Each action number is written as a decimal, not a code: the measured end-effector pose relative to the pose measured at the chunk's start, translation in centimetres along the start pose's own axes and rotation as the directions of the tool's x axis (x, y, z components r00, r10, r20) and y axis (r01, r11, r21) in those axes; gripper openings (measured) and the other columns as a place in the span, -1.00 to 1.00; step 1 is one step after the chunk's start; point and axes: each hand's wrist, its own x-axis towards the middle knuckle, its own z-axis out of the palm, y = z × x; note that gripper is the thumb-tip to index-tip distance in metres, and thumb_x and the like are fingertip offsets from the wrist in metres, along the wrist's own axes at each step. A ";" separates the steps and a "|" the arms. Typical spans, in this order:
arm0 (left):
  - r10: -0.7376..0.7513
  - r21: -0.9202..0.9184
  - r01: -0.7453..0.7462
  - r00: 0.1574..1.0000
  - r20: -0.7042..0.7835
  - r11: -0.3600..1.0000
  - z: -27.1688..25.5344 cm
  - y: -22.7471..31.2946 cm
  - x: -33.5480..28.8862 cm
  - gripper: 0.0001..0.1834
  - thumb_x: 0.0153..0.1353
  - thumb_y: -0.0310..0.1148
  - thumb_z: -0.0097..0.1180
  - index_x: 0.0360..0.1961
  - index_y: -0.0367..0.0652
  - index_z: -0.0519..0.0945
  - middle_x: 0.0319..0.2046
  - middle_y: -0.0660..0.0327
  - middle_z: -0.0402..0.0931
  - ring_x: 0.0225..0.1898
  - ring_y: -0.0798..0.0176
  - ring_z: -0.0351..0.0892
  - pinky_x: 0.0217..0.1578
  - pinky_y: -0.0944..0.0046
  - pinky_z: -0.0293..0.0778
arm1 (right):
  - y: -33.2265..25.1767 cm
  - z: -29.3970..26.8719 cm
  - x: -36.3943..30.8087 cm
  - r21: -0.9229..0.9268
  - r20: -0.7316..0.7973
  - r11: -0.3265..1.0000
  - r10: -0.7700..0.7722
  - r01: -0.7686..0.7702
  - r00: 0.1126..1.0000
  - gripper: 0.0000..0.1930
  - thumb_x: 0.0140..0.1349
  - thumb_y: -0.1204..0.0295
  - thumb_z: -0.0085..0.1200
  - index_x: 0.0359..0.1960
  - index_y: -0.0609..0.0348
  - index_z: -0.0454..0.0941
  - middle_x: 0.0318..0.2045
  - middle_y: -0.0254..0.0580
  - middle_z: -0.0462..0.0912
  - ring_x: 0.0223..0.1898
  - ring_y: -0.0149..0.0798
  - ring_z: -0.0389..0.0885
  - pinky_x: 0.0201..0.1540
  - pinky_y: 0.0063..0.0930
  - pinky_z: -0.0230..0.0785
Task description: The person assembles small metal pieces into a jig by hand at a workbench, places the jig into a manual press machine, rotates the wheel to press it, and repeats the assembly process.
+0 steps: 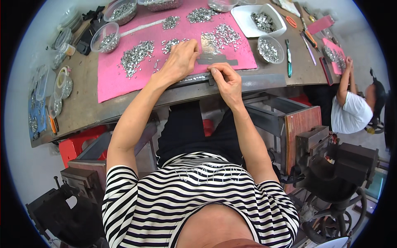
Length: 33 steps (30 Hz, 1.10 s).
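I read the step in hand as fine work with small silver pieces along a narrow dark bar, which lies at the near edge of the pink mat, a row of bright bits showing on it. My right hand is at the bar's right end, thumb and forefinger drawn narrow; I can't tell from here whether a piece sits between them. My left hand arches over the mat just beyond the bar, fingers bent, their tips too hidden for me to say what they hold. As I judge it, the next move calls for a light fingertip pinch and a steady bar. Crowding me at the far side of the bar are flat grey plates, while a loose pile spreads left of my left forearm, easy to scatter with a sleeve or wrist. Farther right on the surface stand a white tray and a round tub, with a green brush beside it; a co-worker sits well apart.
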 end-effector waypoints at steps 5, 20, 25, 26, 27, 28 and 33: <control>0.172 0.110 -0.177 0.984 0.055 0.978 -0.1 0.6 0.1 -0.91 0.25 -0.39 0.18 -0.26 -0.13 0.55 -0.28 0.13 0.56 -0.09 0.01 0.51 0.04 -0.06 0.25 | -0.5 0.1 -0.4 -0.107 -0.058 0.990 -0.100 0.093 0.993 -0.92 0.35 0.58 0.15 -0.20 0.30 0.67 -0.24 -0.21 0.69 -0.22 -0.37 0.62 -0.12 -0.51 0.43; 0.163 0.107 -0.181 0.974 0.157 0.978 0.9 0.7 1.4 -0.92 0.23 -0.39 0.21 -0.27 -0.13 0.61 -0.25 0.14 0.59 -0.07 0.02 0.52 0.05 -0.10 0.24 | -0.6 -2.9 2.5 -0.438 -0.040 0.893 -0.130 0.099 0.991 -0.88 0.26 0.60 0.18 -0.19 0.25 0.68 -0.32 -0.16 0.65 -0.40 -0.26 0.64 -0.29 -0.42 0.48; 0.171 0.173 -0.205 0.967 0.191 0.963 1.2 1.1 1.6 -0.88 0.22 -0.37 0.23 -0.24 -0.13 0.60 -0.25 0.13 0.59 -0.08 0.01 0.53 0.04 -0.12 0.24 | 0.9 -3.0 4.0 -0.502 0.016 0.848 -0.188 0.170 0.982 -0.88 0.20 0.61 0.20 -0.22 0.24 0.67 -0.33 -0.10 0.61 -0.31 -0.09 0.61 -0.24 -0.27 0.47; 0.175 0.207 -0.217 0.963 0.204 0.954 1.5 0.9 1.7 -0.86 0.21 -0.37 0.24 -0.24 -0.13 0.60 -0.25 0.12 0.59 -0.08 0.00 0.53 0.03 -0.13 0.24 | 1.3 -2.9 4.1 -0.538 0.045 0.812 -0.239 0.225 0.970 -0.88 0.21 0.60 0.19 -0.22 0.24 0.68 -0.34 -0.11 0.61 -0.35 -0.11 0.61 -0.27 -0.30 0.46; 0.177 0.239 -0.228 0.960 0.218 0.944 1.7 0.8 1.7 -0.85 0.20 -0.36 0.25 -0.24 -0.14 0.60 -0.24 0.11 0.59 -0.08 0.00 0.53 0.02 -0.13 0.24 | 1.4 -2.7 4.0 -0.572 0.076 0.773 -0.285 0.276 0.955 -0.89 0.23 0.60 0.19 -0.22 0.23 0.69 -0.36 -0.12 0.60 -0.38 -0.13 0.60 -0.30 -0.32 0.46; 0.175 0.238 -0.226 0.960 0.219 0.944 1.9 0.6 1.8 -0.85 0.20 -0.36 0.25 -0.24 -0.14 0.60 -0.24 0.11 0.59 -0.08 0.00 0.53 0.02 -0.13 0.24 | 1.5 -2.6 4.2 -0.571 0.077 0.773 -0.284 0.275 0.956 -0.89 0.23 0.60 0.19 -0.22 0.23 0.69 -0.36 -0.12 0.60 -0.38 -0.13 0.60 -0.30 -0.32 0.46; 0.201 0.193 -0.230 0.966 0.161 0.954 1.6 0.9 1.0 -0.89 0.27 -0.41 0.18 -0.28 -0.15 0.50 -0.29 0.13 0.51 -0.11 0.04 0.48 0.00 -0.01 0.22 | 1.8 -1.9 5.5 -0.660 0.164 0.690 -0.254 0.298 0.953 -0.93 0.18 0.57 0.18 -0.31 0.23 0.65 -0.35 -0.04 0.60 -0.23 0.05 0.61 -0.17 -0.11 0.45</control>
